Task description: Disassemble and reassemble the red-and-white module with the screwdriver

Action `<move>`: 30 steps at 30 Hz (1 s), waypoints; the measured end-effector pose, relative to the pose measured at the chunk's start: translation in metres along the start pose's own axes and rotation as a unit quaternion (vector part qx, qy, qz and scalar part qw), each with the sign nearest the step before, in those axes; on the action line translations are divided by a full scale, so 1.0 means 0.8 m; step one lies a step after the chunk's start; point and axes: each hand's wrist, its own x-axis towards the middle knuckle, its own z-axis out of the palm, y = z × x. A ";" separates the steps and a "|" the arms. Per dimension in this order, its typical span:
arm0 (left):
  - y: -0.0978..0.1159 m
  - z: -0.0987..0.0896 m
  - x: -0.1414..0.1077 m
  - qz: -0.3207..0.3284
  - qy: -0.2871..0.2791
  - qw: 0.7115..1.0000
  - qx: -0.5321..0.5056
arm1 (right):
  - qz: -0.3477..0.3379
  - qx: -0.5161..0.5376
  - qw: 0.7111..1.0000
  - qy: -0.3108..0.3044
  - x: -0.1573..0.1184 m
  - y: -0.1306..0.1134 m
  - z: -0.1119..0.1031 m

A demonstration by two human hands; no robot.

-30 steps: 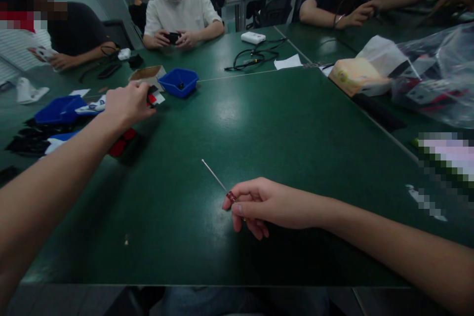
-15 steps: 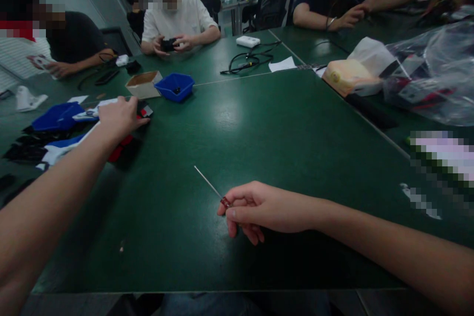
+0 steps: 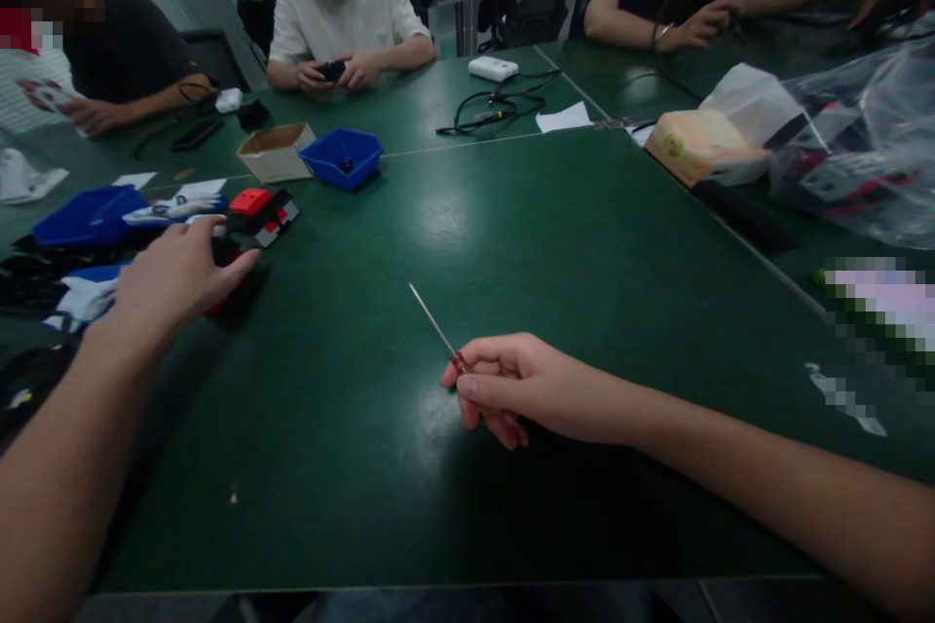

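One screwdriver [image 3: 459, 362] in the right hand [image 3: 515, 380], one red-and-black block [image 3: 257, 214] on the worktop [image 3: 351, 263].
Right fingers pinch the screwdriver at twelve o'clock, tip towards eleven. Left hand [image 3: 175, 268] at ten, thumb spread from fingers, over something red [image 3: 214, 309]; whether it grips, I cannot tell. The block sits just beyond, at eleven; two blue trays [image 3: 343, 177] [image 3: 94, 218], at ten and eleven.

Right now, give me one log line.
Right hand: holds thin metal-shafted screwdriver; Left hand: over partly hidden dark object, grip unclear; Nearby: red and black blocky part
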 end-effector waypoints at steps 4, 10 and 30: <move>-0.026 0.003 0.002 -0.009 -0.013 0.999 0.031 | 0.000 0.004 1.000 0.007 0.001 0.000 -0.007; -0.022 -0.012 -0.005 -0.009 0.015 0.997 0.076 | 0.005 0.004 1.000 0.010 -0.001 0.000 -0.010; 0.135 0.061 -0.155 0.589 -0.033 0.795 -0.139 | -0.132 -0.111 0.960 0.220 0.002 -0.008 -0.025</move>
